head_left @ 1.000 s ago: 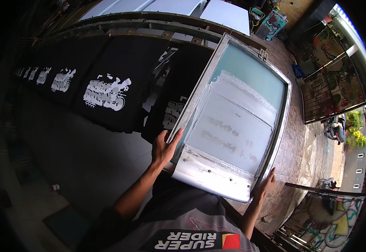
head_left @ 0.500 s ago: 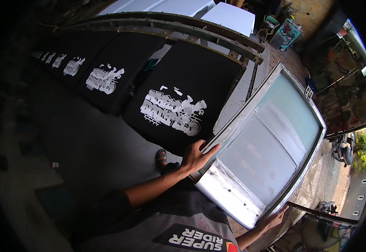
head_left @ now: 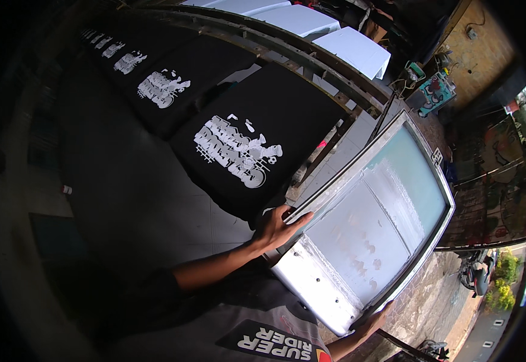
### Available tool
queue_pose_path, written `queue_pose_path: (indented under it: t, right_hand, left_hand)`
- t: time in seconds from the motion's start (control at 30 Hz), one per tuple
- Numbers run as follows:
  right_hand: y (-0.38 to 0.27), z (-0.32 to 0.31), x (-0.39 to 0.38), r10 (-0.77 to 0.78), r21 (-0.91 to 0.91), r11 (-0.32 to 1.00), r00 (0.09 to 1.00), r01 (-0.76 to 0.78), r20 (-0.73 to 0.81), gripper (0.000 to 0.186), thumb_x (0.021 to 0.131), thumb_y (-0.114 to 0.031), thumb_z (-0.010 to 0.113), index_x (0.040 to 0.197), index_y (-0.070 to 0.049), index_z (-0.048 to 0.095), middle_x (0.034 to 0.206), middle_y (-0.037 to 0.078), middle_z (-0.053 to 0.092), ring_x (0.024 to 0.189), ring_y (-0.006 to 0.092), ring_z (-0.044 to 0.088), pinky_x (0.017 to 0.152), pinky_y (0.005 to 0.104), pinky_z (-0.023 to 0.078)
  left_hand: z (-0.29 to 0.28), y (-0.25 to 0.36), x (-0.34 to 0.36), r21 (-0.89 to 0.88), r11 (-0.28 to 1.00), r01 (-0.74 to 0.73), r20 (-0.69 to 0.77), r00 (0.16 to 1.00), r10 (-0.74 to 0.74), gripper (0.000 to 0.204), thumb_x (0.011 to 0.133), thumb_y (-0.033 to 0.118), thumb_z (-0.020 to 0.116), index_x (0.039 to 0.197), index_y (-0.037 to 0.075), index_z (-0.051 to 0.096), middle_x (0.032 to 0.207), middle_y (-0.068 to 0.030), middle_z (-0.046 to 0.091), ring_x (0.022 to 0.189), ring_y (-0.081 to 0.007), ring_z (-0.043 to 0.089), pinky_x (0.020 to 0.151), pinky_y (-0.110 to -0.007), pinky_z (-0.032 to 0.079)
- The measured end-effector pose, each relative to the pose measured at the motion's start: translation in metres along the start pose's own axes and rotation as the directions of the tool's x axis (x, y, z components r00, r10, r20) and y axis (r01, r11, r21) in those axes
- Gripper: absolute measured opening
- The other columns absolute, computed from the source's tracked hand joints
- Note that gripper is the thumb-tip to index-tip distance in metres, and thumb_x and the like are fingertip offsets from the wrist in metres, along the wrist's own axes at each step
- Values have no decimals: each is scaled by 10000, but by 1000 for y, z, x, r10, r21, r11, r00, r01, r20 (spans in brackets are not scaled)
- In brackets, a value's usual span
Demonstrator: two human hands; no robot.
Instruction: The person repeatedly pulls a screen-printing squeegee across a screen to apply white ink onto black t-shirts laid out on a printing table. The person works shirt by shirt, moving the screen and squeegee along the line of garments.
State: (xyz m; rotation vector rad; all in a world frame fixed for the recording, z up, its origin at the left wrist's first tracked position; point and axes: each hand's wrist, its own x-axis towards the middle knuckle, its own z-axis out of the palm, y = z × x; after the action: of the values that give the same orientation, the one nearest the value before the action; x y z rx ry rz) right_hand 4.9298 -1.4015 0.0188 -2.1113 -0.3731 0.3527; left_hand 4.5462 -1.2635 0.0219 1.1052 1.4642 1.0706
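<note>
A screen-printing frame point(head_left: 359, 158) with a metal rim is held tilted in front of my body. Its mesh shows pale grey and greenish areas. Across its near end lies a wide silver bar point(head_left: 316, 285) with several dark screws, probably a squeegee. My left hand point(head_left: 274, 230) is closed on the frame's left edge near the bar, thumb on top. My right hand point(head_left: 372, 326) grips the lower right edge, its fingers partly hidden under the frame. Left of the frame, a black cloth panel point(head_left: 293, 99) lies flat, bearing a white graphic print point(head_left: 239, 151).
More black printed panels point(head_left: 211, 54) run in a row to the far left. Beyond a long rail point(head_left: 311, 57) lie white panels point(head_left: 353, 51). A painted box point(head_left: 437, 93) stands at the far right. A motorcycle point(head_left: 475, 274) is parked outside at right.
My view has turned, so the black panels and background sit differently in the picture. The frame appears slightly further left and lower. Both hands keep their hold on it.
</note>
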Motion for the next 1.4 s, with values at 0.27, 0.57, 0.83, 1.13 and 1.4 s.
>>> queue_pose_path:
  t: [0.27, 0.57, 0.83, 1.13, 1.4]
  right_hand:
    - [-14, 39, 81, -124, -28, 992, 991, 126, 43, 833, 1053, -712, 465, 774, 66, 569, 692, 105, 455, 669, 224, 400, 686, 418, 438]
    - [-69, 91, 201, -221, -118, 967, 973, 228, 68, 758, 1058, -664, 474, 863, 64, 559, 784, 123, 469, 748, 236, 421, 744, 415, 438]
    - [-131, 183, 290, -285, -159, 937, 945, 310, 162, 697, 1062, -621, 482, 942, 62, 550, 865, 140, 482, 819, 247, 439, 796, 412, 438]
    - [-191, 291, 398, -330, -123, 916, 891, 382, 311, 636, 1068, -573, 491, 1031, 60, 540, 956, 159, 496, 899, 259, 459, 854, 410, 439]
    - [-269, 391, 542, -414, -67, 862, 773, 503, 481, 591, 1072, -531, 499, 1110, 58, 531, 1038, 176, 509, 970, 269, 478, 906, 407, 439]
  left_hand:
    - [44, 26, 75, -35, 995, 90, 64, 994, -87, 604, 928, 596, 796, 1072, 16, 711, 911, -53, 702, 830, -120, 640, 732, -314, 528]
    - [165, 53, 209, -17, 996, -87, 228, 970, 89, 843, 877, 691, 789, 1194, -80, 661, 1164, -239, 718, 1114, -292, 701, 984, -409, 546]
    - [241, 77, 324, 61, 998, 6, 345, 938, -27, 885, 859, 740, 771, 1181, -81, 692, 1067, -205, 747, 1041, -290, 727, 943, -397, 565]
    - [288, 94, 428, 67, 996, 64, 217, 973, -77, 754, 904, 663, 784, 1168, -41, 738, 1005, -138, 761, 958, -206, 706, 870, -340, 540]
    - [344, 162, 510, -13, 990, 140, -7, 990, -140, 678, 916, 631, 784, 1098, -22, 755, 922, -108, 752, 865, -160, 675, 792, -343, 525]
